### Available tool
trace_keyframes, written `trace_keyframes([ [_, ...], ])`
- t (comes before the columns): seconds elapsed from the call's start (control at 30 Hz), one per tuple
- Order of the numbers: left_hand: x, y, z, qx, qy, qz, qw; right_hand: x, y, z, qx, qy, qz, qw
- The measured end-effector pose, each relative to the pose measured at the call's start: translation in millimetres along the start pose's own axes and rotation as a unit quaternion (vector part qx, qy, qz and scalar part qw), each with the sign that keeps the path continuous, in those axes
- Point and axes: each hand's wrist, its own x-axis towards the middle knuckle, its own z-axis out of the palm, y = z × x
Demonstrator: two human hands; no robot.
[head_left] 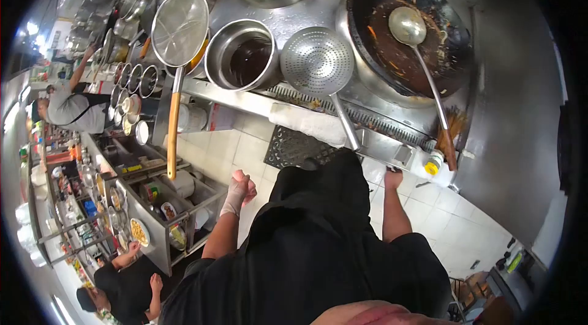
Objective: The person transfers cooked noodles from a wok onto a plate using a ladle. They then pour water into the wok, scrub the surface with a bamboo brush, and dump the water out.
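My left hand [240,190], in a thin clear glove, hangs over the floor with its fingers curled together. Whether anything lies in them is hidden. My right hand [393,176] is low by the front edge of the stove counter, its fingers mostly hidden. Nearest to it are a bottle with a yellow cap [434,163] and the wooden handle of a ladle [407,26]. That ladle rests in a dark wok [367,37] with brown liquid and food scraps. A perforated skimmer [317,60] lies on the counter beside a steel pot [242,27] of dark liquid.
A mesh strainer [180,28] with a wooden handle sticks out past the counter's left side. A white folded cloth [308,123] lies along the front rail, above a black floor mat [297,146]. Two other people work at the left, one near a plate of food [139,232].
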Motion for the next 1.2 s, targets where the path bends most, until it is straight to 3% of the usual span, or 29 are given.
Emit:
trace_keyframes([
  [0.03,-4.4,9.8,3.1,-0.041,-0.02,-0.026,0.999,-9.7,-11.7,-12.1,0.043,0.0,0.019,0.999],
  [0.07,-4.6,14.5,8.1,-0.078,-0.044,-0.054,0.994,-19.6,-19.5,-26.3,0.243,-0.025,0.109,0.964],
  [0.1,2.2,1.1,12.8,-0.128,-0.03,-0.032,0.991,-29.6,-28.1,-40.9,0.425,-0.013,0.204,0.882],
  [0.17,32.3,-41.4,7.5,-0.23,-0.111,-0.062,0.965,-41.6,-96.4,-103.1,0.411,0.045,0.206,0.887],
  [0.3,34.4,-58.7,17.3,-0.205,-0.092,-0.056,0.973,-38.2,-164.6,-194.1,0.429,0.039,0.116,0.895],
  [0.37,32.0,-56.7,17.1,-0.201,-0.067,-0.09,0.973,12.8,-113.9,-216.2,0.585,-0.028,0.118,0.802],
  [0.43,36.8,-60.8,18.6,-0.207,-0.054,-0.106,0.971,18.1,-206.4,-257.8,0.625,0.028,0.24,0.742],
  [0.5,40.6,-71.7,12.1,-0.166,-0.087,-0.133,0.973,43.3,-216.1,-266.3,0.714,-0.109,0.166,0.672],
  [0.53,60.4,-92.9,21.0,-0.23,-0.022,-0.117,0.966,53.2,-228.9,-269.4,0.693,-0.188,0.129,0.684],
  [0.63,75.5,-83.9,13.5,-0.244,-0.064,-0.17,0.953,87.9,-271.2,-258.6,0.641,-0.373,0.076,0.667],
  [0.67,68.6,-75.8,11.6,-0.27,-0.07,-0.132,0.951,93.8,-283.8,-250.7,0.621,-0.428,0.069,0.653],
  [0.77,69.2,-76.1,5.2,-0.319,-0.087,-0.046,0.943,41.5,-385.8,-248.8,0.517,-0.327,0.063,0.789],
  [0.83,61.6,-77.7,1.8,-0.361,-0.067,-0.032,0.93,9.8,-430.1,-241.0,0.458,-0.271,0.027,0.846],
  [0.9,50.5,-85.4,4.9,-0.431,-0.015,-0.013,0.902,-5.6,-460.0,-233.2,0.421,-0.283,-0.031,0.861],
  [1.03,15.4,-121.7,13.9,-0.506,0.004,-0.063,0.86,22.8,-527.9,-194.6,0.39,-0.306,-0.105,0.862],
  [1.1,5.1,-146.1,19.9,-0.467,0.042,-0.072,0.88,63.8,-571.8,-167.6,0.352,-0.367,-0.16,0.846],
  [1.17,-46.7,-125.5,24.7,-0.475,0.096,-0.092,0.87,98.8,-624.0,-123.1,0.216,-0.359,-0.249,0.873],
  [1.2,-51.0,-134.8,29.3,-0.466,0.096,-0.101,0.874,102.2,-645.1,-111.9,0.185,-0.322,-0.248,0.895],
])
